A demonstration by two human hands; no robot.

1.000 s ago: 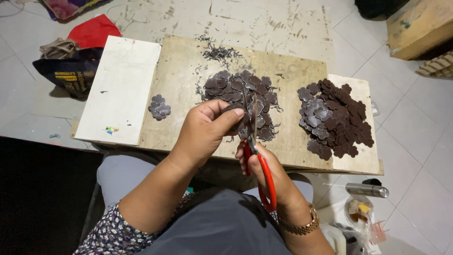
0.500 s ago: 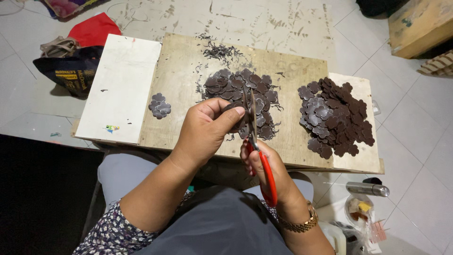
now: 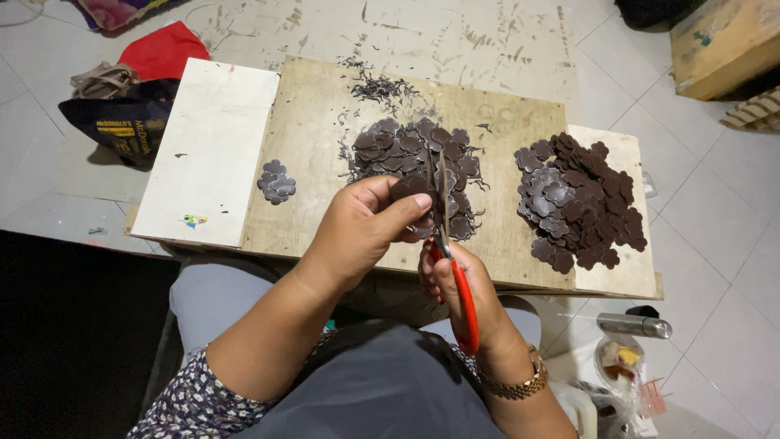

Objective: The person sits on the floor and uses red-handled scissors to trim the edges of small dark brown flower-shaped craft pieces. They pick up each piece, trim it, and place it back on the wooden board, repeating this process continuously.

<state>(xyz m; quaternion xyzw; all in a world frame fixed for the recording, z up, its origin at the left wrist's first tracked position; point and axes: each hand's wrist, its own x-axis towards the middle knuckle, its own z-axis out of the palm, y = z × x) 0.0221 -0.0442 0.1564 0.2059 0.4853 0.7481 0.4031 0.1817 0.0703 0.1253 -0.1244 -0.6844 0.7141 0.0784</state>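
Head view looks down on a plywood surface [image 3: 325,146] across the person's lap. The left hand [image 3: 361,232] pinches a small dark flower-shaped piece [image 3: 409,189] between thumb and fingertips, closed firmly on it, just above the near edge of the surface. The right hand [image 3: 459,289] is wrapped around the red handles of a pair of scissors [image 3: 445,223], fingers clamped on them, blades pointing far and meeting the piece's right edge.

The piece looks thin, light and flexible, like cut leather or foam sheet, so it likely bends easily and is best held flat by its body, leaving the rim free for the blades. Both wrists hover near the lap, forearms angled inward.

A heap of similar pieces [image 3: 414,158] lies just beyond the hands, a second heap [image 3: 577,203] to the right, a small stack [image 3: 276,180] to the left, and thin trimmings [image 3: 378,85] at the far side.
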